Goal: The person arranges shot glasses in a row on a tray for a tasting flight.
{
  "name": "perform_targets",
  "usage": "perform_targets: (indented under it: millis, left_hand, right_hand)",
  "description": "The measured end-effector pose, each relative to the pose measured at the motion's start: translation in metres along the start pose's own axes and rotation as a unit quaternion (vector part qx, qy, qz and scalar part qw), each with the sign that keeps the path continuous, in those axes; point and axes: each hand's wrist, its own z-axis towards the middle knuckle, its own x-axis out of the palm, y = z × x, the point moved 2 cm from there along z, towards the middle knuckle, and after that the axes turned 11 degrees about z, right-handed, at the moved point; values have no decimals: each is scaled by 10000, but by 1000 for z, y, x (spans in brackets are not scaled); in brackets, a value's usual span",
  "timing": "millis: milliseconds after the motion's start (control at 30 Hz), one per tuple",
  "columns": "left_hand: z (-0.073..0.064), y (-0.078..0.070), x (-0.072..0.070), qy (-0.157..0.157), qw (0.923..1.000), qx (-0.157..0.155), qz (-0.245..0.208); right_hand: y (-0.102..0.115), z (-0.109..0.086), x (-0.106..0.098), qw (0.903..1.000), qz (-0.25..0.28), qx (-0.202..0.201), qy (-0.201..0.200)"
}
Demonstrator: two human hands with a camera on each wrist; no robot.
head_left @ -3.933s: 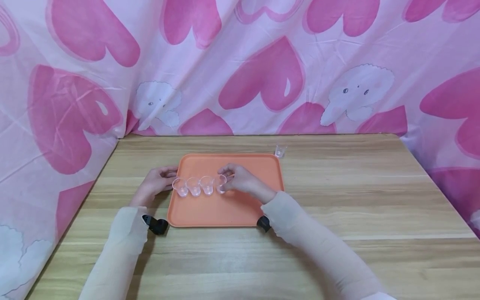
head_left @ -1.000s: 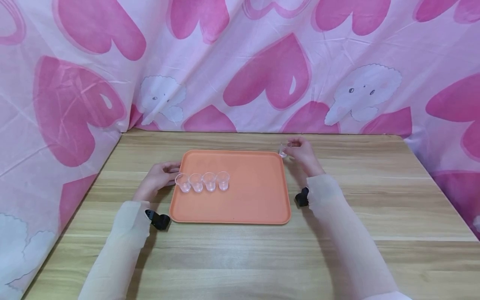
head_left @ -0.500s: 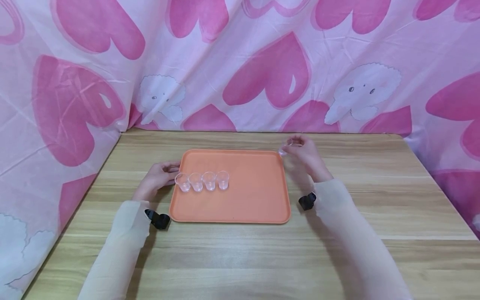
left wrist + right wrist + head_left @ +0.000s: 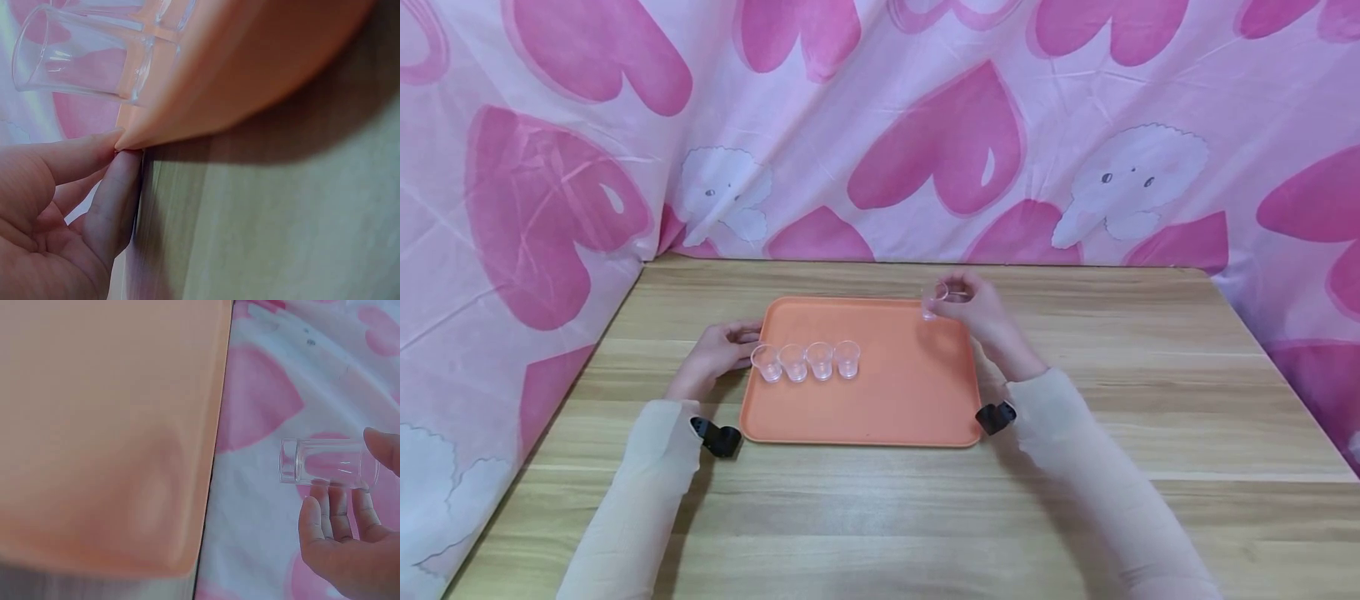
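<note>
My right hand (image 4: 981,312) pinches a small clear shot glass (image 4: 932,302) between thumb and fingers, above the far right corner of the orange tray (image 4: 910,400). In the right wrist view this shot glass (image 4: 328,462) has a thick base and hangs clear of the tray. My left hand (image 4: 715,358) is at the tray's left edge. The left wrist view shows its thumb and a finger (image 4: 115,194) pinching the tray's rim. Several matching shot glasses (image 4: 820,362) stand upright in a row on the tray's left half, the leftmost close to my left hand.
The tray lies on a wood-grain table (image 4: 865,517). A pink heart-patterned cloth (image 4: 925,150) hangs behind the table and along its left side. Small black wrist cameras (image 4: 718,439) sit at both cuffs.
Earlier my right hand was on the rightmost glass of the row, then let it go. It took the lone glass from the table behind the tray and carried it left over the tray's corner.
</note>
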Motion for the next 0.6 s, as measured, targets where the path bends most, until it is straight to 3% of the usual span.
perform_targets:
  millis: [133,367,600]
  left_hand:
    - [0,-1,0,-18,10000,24,21]
    - [0,-1,0,5,10000,4,39]
    - [2,-1,0,24,10000,32,3]
  right_hand:
    - [-1,-4,13,9996,172,-15,209]
    - [-8,-11,32,9982,-324,305,394]
    - [-14,-17,46,9960,-357,386,724]
